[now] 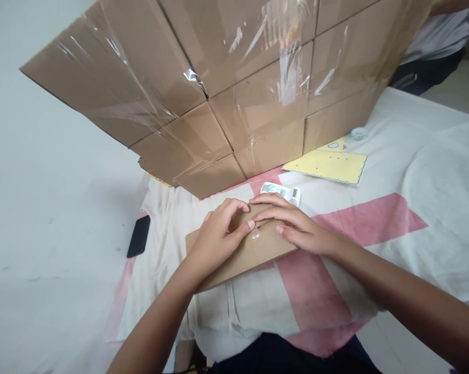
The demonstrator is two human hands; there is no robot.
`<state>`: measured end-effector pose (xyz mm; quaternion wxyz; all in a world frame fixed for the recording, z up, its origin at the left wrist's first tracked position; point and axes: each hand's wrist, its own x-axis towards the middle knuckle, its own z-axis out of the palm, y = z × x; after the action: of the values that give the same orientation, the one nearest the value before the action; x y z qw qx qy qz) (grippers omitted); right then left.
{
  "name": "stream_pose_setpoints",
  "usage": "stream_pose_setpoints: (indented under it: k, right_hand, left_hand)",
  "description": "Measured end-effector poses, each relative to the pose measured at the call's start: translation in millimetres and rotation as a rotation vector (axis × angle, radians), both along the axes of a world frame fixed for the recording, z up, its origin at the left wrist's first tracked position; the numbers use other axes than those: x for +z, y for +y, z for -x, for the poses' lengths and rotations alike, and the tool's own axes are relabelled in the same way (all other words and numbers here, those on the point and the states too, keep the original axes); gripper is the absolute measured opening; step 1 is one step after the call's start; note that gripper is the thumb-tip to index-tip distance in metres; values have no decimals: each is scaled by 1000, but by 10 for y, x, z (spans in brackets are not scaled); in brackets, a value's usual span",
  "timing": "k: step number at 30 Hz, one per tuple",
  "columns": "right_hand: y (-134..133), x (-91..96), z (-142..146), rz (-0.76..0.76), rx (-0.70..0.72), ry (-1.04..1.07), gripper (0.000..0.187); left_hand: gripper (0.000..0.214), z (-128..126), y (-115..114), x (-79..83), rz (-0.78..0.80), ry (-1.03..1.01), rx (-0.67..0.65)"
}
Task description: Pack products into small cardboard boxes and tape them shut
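While the box (254,249) is lying under the fingertips, the left hand (219,235) is curving over it, thumb and fingers apart; the right hand (301,226) is resting alongside, fingers spread.

Desk (425,171), draped in wrinkled white cloth (160,296) with pink bands, cloth hanging over near edge. On it: small flat cardboard box (252,249) near front; white item (275,191) just behind; big block of film-wrapped cartons (273,114) at back; yellow scalloped card (327,167) and pale ring-shaped roll (359,133) right; black phone (138,237) at left edge.
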<state>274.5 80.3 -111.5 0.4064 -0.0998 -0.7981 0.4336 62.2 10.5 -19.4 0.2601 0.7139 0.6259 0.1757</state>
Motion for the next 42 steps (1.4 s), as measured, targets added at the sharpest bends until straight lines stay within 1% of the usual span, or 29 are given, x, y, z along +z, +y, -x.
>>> stream_pose_setpoints:
  k: [4,6,7,8,9,11,12,14,15,16,17,18,19,20,22,25,32,35,37,39,40,42]
  right_hand:
    - [-49,-8,-32,-38,20,26,49]
    - [-76,-7,-51,-58,17,11,53]
    - [-67,-10,-71,-72,1,-7,55]
    - [-31,-19,-102,-89,-55,-31,54]
    - [38,-34,-152,-103,-155,-60,52]
    - [295,-83,-316,-114,-439,-113,43]
    - [476,-116,-433,-103,-603,-132,37]
    - [900,-190,-712,-66,-826,-184,29]
    - [1116,-227,-858,-33,-937,-245,27]
    - [1319,-261,-993,16,-1077,-418,26]
    - [1500,-291,-1111,40,-1152,-589,29]
    - [1651,-315,-1204,39,-1182,-750,32]
    - [1770,-332,-1270,25,-1185,-889,35]
    - [1859,-344,-1310,-1,-1158,-980,36]
    - [1960,-351,-1329,-51,-1096,-1057,34]
    - [2001,-347,-1289,-77,-1058,-1069,29]
    - [2019,-409,-1248,-48,-1109,-1040,29]
    - [2015,-377,-1233,-36,-1118,-1009,26]
    - [1975,-290,-1215,-31,-1158,-939,26]
    - [1854,-172,-1172,-33,-1213,-804,28]
    - [1747,-118,-1132,-37,-1223,-716,28]
    - [1423,-60,-1005,-42,-1172,-545,26]
  left_hand:
    - [39,15,-6,18,24,62,-35]
    - [43,9,-13,43,49,96,-41]
    - [43,5,-18,54,56,108,-40]
    - [44,2,-24,64,59,119,-35]
    - [44,1,-31,72,60,130,-28]
    - [44,2,-45,77,67,147,-9]
    - [43,4,-50,75,73,153,-4]
    - [42,6,-56,65,81,162,-1]
    - [42,5,-55,59,82,165,-1]
    - [42,3,-53,53,80,167,1]
    - [42,0,-50,47,78,163,4]
    - [40,-4,-46,41,78,154,8]
    - [38,-6,-42,36,79,142,10]
    - [35,-8,-39,31,78,129,11]
    - [34,-8,-34,21,71,109,6]
    - [34,-4,-31,6,57,111,-2]
    - [32,2,-30,-15,52,103,-5]
    - [31,3,-37,-18,52,99,2]
    - [32,5,-45,-18,56,95,8]
    - [33,10,-51,-20,59,90,10]
    - [34,16,-52,-23,58,88,10]
    - [37,40,-51,-31,45,88,4]
